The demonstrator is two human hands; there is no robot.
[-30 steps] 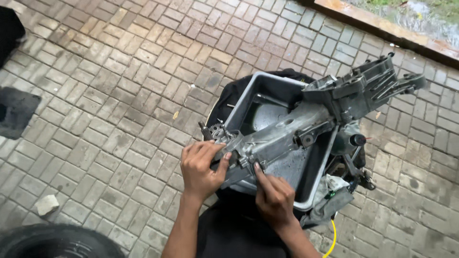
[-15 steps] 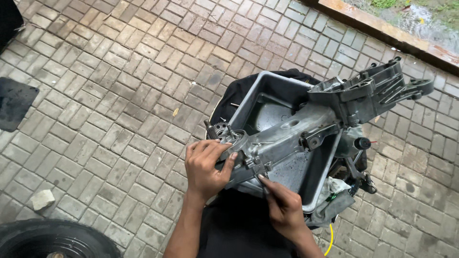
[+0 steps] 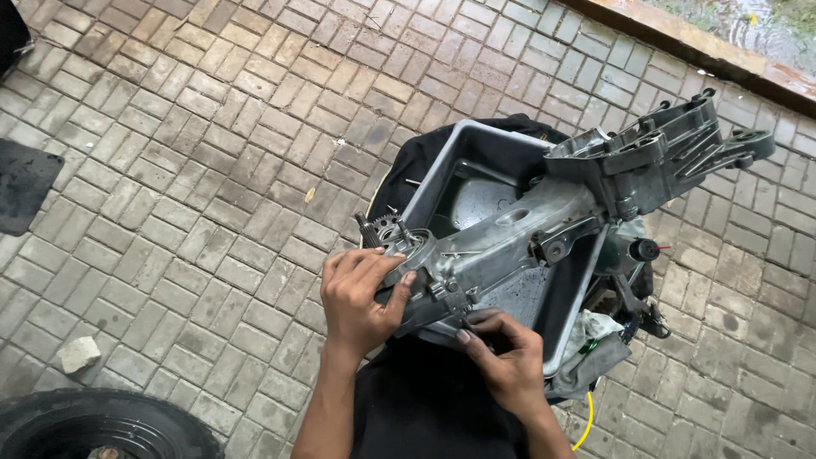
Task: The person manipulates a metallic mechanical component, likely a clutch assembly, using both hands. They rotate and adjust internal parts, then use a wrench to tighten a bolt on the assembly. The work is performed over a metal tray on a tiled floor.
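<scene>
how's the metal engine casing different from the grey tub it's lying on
The engine casing is a long, irregular casting with ribs, brackets and a gear at its near end; the tub is a plain rectangular basin with smooth walls. The casing lies slantwise across the tub, overhanging its far rim. The left hand grips the casing's near end and the right hand works under it; neither clearly holds the tub. Both are dull grey.

Engine casing [image 3: 518, 246]: long grey cast-metal housing, grimy, lying diagonally across the grey plastic tray [image 3: 476, 144]. Gear end with toothed sprocket overhangs the tray's near-left corner; forked, ribbed bracket end projects past the tray's far-right rim. Underside partly hidden.
</scene>
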